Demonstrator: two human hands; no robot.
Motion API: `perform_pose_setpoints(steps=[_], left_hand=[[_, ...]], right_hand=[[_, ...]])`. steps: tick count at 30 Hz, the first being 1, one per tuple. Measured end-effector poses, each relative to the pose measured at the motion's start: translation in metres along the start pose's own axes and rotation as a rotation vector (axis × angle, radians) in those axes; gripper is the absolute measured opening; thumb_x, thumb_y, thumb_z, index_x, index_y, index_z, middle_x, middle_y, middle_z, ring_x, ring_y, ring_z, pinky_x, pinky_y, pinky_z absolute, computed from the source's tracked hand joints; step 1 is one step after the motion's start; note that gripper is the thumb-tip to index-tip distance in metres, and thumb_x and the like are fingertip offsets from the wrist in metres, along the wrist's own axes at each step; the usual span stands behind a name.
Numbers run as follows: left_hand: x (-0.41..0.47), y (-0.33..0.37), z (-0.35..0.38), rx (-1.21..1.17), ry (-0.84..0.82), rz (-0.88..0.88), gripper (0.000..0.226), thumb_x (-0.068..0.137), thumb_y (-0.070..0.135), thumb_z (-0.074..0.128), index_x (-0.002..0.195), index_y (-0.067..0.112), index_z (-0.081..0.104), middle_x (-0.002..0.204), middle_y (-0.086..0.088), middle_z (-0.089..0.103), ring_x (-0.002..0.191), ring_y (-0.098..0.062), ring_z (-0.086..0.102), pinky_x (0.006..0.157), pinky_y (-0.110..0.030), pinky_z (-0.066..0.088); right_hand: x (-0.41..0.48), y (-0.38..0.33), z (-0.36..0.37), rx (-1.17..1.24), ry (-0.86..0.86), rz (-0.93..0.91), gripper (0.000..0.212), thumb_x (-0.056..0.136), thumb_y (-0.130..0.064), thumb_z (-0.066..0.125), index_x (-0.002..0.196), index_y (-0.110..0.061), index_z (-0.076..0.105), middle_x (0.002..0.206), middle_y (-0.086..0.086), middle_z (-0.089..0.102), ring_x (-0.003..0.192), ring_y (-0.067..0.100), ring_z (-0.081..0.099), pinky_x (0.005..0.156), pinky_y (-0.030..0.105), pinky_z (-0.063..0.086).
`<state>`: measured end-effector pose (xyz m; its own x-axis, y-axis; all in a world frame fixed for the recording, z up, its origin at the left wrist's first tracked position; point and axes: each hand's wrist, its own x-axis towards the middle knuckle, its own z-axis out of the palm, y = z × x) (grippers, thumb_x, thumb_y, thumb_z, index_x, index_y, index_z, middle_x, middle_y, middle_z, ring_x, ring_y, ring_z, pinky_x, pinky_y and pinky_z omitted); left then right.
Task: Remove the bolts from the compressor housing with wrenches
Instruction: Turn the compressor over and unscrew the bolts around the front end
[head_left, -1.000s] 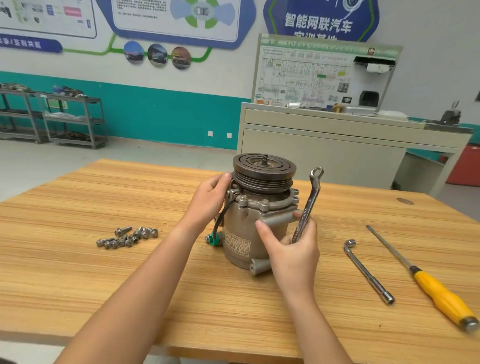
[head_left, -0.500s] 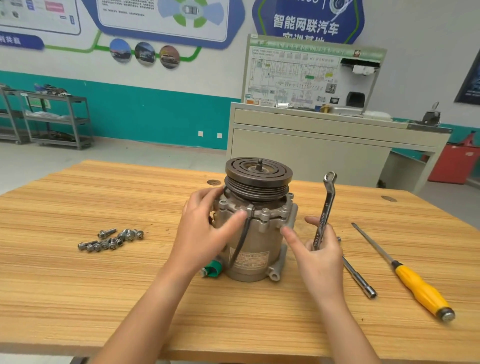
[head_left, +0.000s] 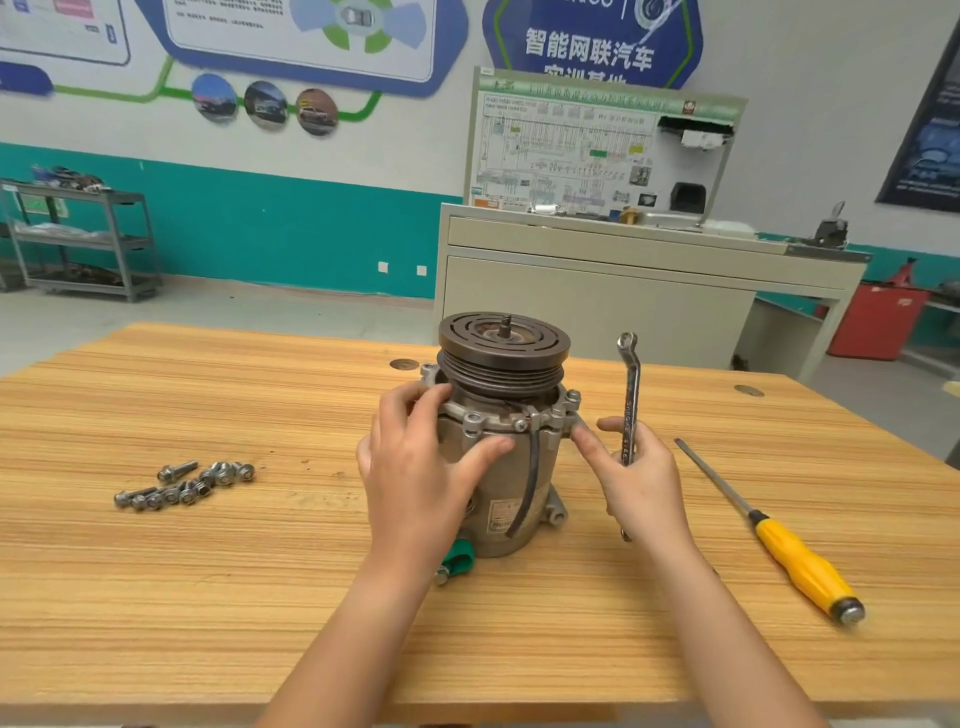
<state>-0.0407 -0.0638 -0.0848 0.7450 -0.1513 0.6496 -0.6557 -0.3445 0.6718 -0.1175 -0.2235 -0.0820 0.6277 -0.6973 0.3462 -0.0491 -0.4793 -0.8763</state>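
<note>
- Left of centre: loose bolts (head_left: 182, 486) lie in a small heap on the wooden table (head_left: 260, 597), well apart from the work, probably so that none is knocked or lost.
- Centre: the left hand (head_left: 415, 467) wraps the compressor housing (head_left: 498, 467), fingers curled round its far side and thumb laid across the front wall. This looks like a brace against turning.
- Centre: the housing stands upright on the table with the pulley (head_left: 501, 353) on top, which leaves the flange ears exposed.
- Right of centre: the right hand (head_left: 641, 478) grips the wrench (head_left: 629, 400) at mid-shank, ring end up and clear of the housing. Its forefinger reaches out to a flange ear, apparently seeking the next bolt.
- Right: a yellow-handled screwdriver (head_left: 800, 561) lies unused on the table.
</note>
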Motion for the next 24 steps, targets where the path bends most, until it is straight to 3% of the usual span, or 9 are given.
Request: perform_pose_setpoints(steps=[4, 6, 10, 13, 16, 19, 21, 24], left_hand=[[-0.002, -0.004, 0.002, 0.011, 0.03, 0.029, 0.074, 0.067, 0.063, 0.057, 0.121, 0.012, 0.061, 0.119, -0.004, 0.053, 0.108, -0.024, 0.054, 0.093, -0.039, 0.025], [-0.001, -0.006, 0.003, 0.006, 0.049, 0.046, 0.076, 0.067, 0.064, 0.055, 0.122, 0.012, 0.06, 0.121, -0.005, 0.053, 0.11, -0.024, 0.053, 0.096, -0.04, 0.025], [-0.005, -0.005, 0.01, -0.192, 0.08, -0.081, 0.092, 0.061, 0.067, 0.057, 0.135, 0.014, 0.046, 0.135, -0.001, 0.045, 0.126, -0.018, 0.041, 0.108, -0.052, 0.031], [-0.007, -0.006, 0.014, -0.299, 0.057, -0.196, 0.106, 0.055, 0.067, 0.061, 0.145, 0.018, 0.032, 0.146, 0.003, 0.037, 0.134, -0.012, 0.032, 0.111, -0.05, 0.028], [-0.004, -0.009, 0.013, -0.329, 0.01, -0.228, 0.109, 0.052, 0.064, 0.064, 0.146, 0.021, 0.03, 0.148, 0.006, 0.037, 0.136, -0.01, 0.031, 0.114, -0.041, 0.026], [0.001, -0.018, 0.004, -0.379, -0.018, -0.28, 0.109, 0.05, 0.06, 0.067, 0.146, 0.021, 0.032, 0.146, 0.005, 0.041, 0.132, -0.011, 0.037, 0.108, -0.029, 0.032], [0.007, -0.026, -0.003, -0.367, -0.048, -0.293, 0.104, 0.051, 0.059, 0.067, 0.143, 0.021, 0.037, 0.141, 0.003, 0.047, 0.128, -0.012, 0.043, 0.104, -0.03, 0.037], [0.013, -0.033, -0.01, -0.34, -0.066, -0.272, 0.086, 0.064, 0.044, 0.077, 0.139, 0.018, 0.045, 0.135, 0.001, 0.053, 0.122, -0.01, 0.047, 0.104, -0.036, 0.042]], right_hand=[[-0.006, -0.006, -0.01, -0.096, -0.049, -0.056, 0.033, 0.083, -0.056, 0.045, 0.097, -0.03, 0.059, 0.065, -0.016, 0.046, 0.061, 0.002, 0.044, 0.055, 0.021, 0.033], [-0.011, -0.008, -0.021, -0.176, -0.065, -0.088, 0.039, 0.092, -0.046, 0.036, 0.12, -0.027, 0.057, 0.064, -0.019, 0.042, 0.065, -0.001, 0.04, 0.057, 0.017, 0.031], [-0.026, -0.021, -0.05, -0.486, -0.096, -0.212, 0.038, 0.095, -0.037, 0.038, 0.133, -0.039, 0.044, 0.099, -0.015, 0.066, 0.084, 0.01, 0.059, 0.065, 0.026, 0.044], [-0.031, -0.035, -0.061, -0.732, -0.123, -0.262, 0.039, 0.095, -0.039, 0.036, 0.133, -0.048, 0.037, 0.093, -0.011, 0.069, 0.073, 0.013, 0.061, 0.06, 0.028, 0.046], [-0.032, -0.047, -0.067, -0.929, -0.122, -0.298, 0.04, 0.096, -0.041, 0.029, 0.135, -0.051, 0.029, 0.087, -0.006, 0.067, 0.08, 0.022, 0.062, 0.059, 0.028, 0.043], [-0.036, -0.063, -0.067, -1.114, -0.159, -0.369, 0.043, 0.097, -0.042, 0.023, 0.138, -0.051, 0.019, 0.064, -0.007, 0.047, 0.076, 0.022, 0.059, 0.054, 0.028, 0.035], [-0.04, -0.079, -0.061, -1.304, -0.195, -0.418, 0.047, 0.098, -0.033, 0.026, 0.141, -0.045, 0.013, 0.06, -0.006, 0.036, 0.067, 0.023, 0.052, 0.048, 0.027, 0.029], [-0.049, -0.101, -0.048, -1.553, -0.276, -0.476, 0.064, 0.09, -0.008, 0.034, 0.146, -0.022, 0.006, 0.058, -0.004, 0.027, 0.049, 0.018, 0.027, 0.04, 0.026, 0.018]])
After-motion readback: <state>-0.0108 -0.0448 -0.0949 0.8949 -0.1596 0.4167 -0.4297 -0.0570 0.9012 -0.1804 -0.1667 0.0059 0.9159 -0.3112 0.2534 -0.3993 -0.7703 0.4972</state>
